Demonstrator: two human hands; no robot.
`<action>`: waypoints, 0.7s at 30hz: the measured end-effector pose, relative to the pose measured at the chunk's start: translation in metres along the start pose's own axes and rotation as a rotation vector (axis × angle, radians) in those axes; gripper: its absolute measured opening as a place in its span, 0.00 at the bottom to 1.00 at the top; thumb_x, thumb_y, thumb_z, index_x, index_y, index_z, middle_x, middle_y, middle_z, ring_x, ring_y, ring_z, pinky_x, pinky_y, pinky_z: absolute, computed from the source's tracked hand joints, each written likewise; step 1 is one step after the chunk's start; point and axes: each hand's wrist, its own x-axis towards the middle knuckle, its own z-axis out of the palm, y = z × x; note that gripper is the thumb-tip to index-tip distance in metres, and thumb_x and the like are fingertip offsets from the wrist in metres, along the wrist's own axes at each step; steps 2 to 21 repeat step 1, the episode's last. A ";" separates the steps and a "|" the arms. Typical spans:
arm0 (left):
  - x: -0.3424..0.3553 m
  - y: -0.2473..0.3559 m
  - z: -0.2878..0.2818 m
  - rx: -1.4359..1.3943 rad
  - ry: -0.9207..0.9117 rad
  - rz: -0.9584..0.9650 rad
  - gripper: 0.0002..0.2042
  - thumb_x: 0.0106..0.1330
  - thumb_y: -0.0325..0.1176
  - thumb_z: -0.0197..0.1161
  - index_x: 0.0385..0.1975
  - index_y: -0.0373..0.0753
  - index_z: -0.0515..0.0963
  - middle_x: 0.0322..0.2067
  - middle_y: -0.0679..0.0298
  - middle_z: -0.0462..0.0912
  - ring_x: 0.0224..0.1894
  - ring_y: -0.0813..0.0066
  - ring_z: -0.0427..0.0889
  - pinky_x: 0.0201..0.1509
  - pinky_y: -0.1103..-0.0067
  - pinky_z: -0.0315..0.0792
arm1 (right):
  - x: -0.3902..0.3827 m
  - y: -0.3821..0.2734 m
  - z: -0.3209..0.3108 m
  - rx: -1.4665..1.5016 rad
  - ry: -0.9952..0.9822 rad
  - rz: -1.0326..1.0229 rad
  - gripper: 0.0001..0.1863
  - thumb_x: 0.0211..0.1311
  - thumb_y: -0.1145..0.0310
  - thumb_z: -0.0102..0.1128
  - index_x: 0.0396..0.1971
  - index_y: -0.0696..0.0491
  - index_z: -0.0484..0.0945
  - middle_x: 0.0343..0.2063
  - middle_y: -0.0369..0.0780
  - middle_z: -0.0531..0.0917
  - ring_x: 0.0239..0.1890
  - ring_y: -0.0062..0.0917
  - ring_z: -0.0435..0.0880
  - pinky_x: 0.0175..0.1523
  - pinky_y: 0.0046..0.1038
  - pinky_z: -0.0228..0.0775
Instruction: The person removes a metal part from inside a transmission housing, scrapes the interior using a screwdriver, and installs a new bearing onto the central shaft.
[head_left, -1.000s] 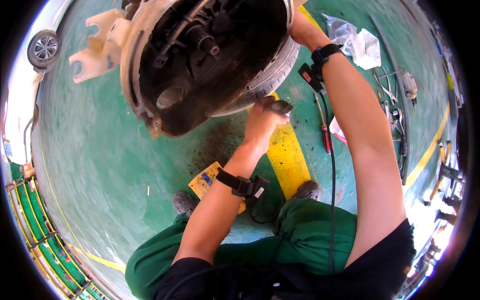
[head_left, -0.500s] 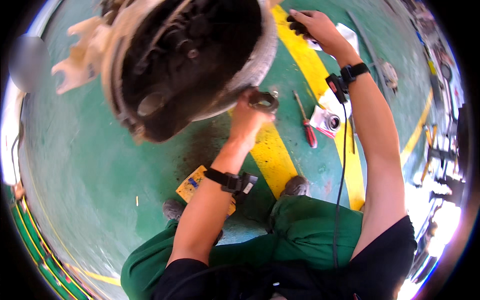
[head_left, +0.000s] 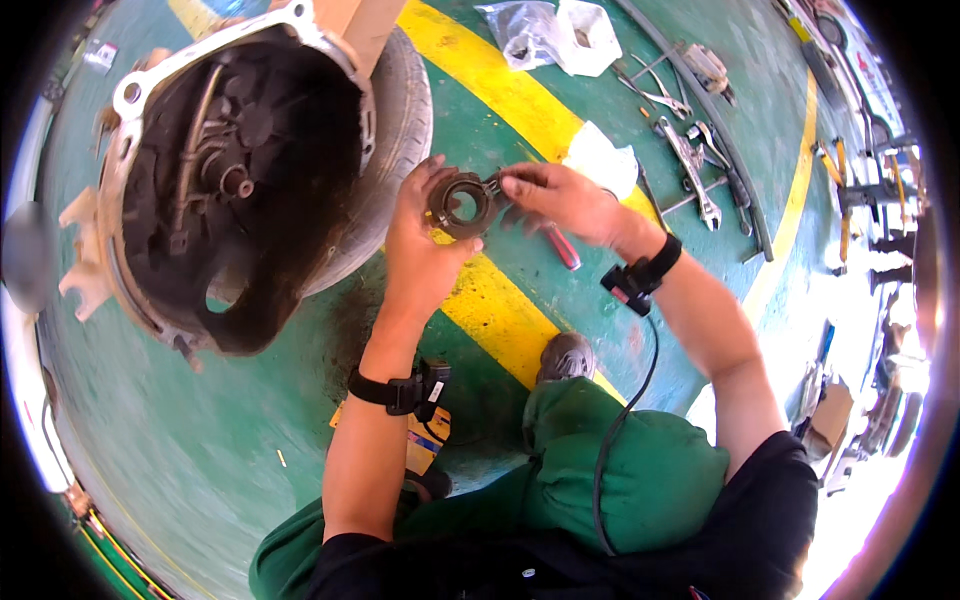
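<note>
In my left hand [head_left: 415, 240] I hold a dark, greasy ring-shaped release bearing [head_left: 462, 183], my fingers and thumb curled round its left and lower sides. Floor shows through its round hole. My right hand [head_left: 570, 200] meets the bearing's right edge, thumb and forefinger pinched on a small dark metal bit there. Whether that bit belongs to the bearing I cannot tell; the other fingers are blurred. Left of both hands sits a large gearbox bell housing [head_left: 290, 150], its open side toward me, with a shaft [head_left: 238, 184] standing in its dark inside.
A tyre [head_left: 410, 110] lies under the housing, beside a brown block [head_left: 365, 30]. Under my right hand a red-handled screwdriver [head_left: 563, 248] lies partly hidden. To the right are wrenches [head_left: 690, 170], a long dark strip [head_left: 745, 180] and a white container [head_left: 587, 40]. A yellow box [head_left: 425, 445] lies near my feet.
My left hand has drawn the bearing away from the housing's edge and turned it up. My right hand has come down and left from the far right to meet it. The view has shifted right.
</note>
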 end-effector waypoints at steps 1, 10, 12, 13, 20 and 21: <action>0.002 0.004 0.004 0.011 -0.038 0.001 0.45 0.50 0.08 0.67 0.72 0.40 0.60 0.62 0.59 0.73 0.64 0.68 0.75 0.68 0.73 0.73 | -0.003 0.023 0.000 0.067 0.022 -0.039 0.32 0.77 0.48 0.56 0.68 0.56 0.70 0.46 0.40 0.86 0.40 0.22 0.86 0.46 0.23 0.80; 0.002 0.004 0.004 0.011 -0.038 0.001 0.45 0.50 0.08 0.67 0.72 0.40 0.60 0.62 0.59 0.73 0.64 0.68 0.75 0.68 0.73 0.73 | -0.003 0.023 0.000 0.067 0.022 -0.039 0.32 0.77 0.48 0.56 0.68 0.56 0.70 0.46 0.40 0.86 0.40 0.22 0.86 0.46 0.23 0.80; 0.002 0.004 0.004 0.011 -0.038 0.001 0.45 0.50 0.08 0.67 0.72 0.40 0.60 0.62 0.59 0.73 0.64 0.68 0.75 0.68 0.73 0.73 | -0.003 0.023 0.000 0.067 0.022 -0.039 0.32 0.77 0.48 0.56 0.68 0.56 0.70 0.46 0.40 0.86 0.40 0.22 0.86 0.46 0.23 0.80; 0.002 0.004 0.004 0.011 -0.038 0.001 0.45 0.50 0.08 0.67 0.72 0.40 0.60 0.62 0.59 0.73 0.64 0.68 0.75 0.68 0.73 0.73 | -0.003 0.023 0.000 0.067 0.022 -0.039 0.32 0.77 0.48 0.56 0.68 0.56 0.70 0.46 0.40 0.86 0.40 0.22 0.86 0.46 0.23 0.80; 0.002 0.004 0.004 0.011 -0.038 0.001 0.45 0.50 0.08 0.67 0.72 0.40 0.60 0.62 0.59 0.73 0.64 0.68 0.75 0.68 0.73 0.73 | -0.003 0.023 0.000 0.067 0.022 -0.039 0.32 0.77 0.48 0.56 0.68 0.56 0.70 0.46 0.40 0.86 0.40 0.22 0.86 0.46 0.23 0.80; 0.002 0.004 0.004 0.011 -0.038 0.001 0.45 0.50 0.08 0.67 0.72 0.40 0.60 0.62 0.59 0.73 0.64 0.68 0.75 0.68 0.73 0.73 | -0.003 0.023 0.000 0.067 0.022 -0.039 0.32 0.77 0.48 0.56 0.68 0.56 0.70 0.46 0.40 0.86 0.40 0.22 0.86 0.46 0.23 0.80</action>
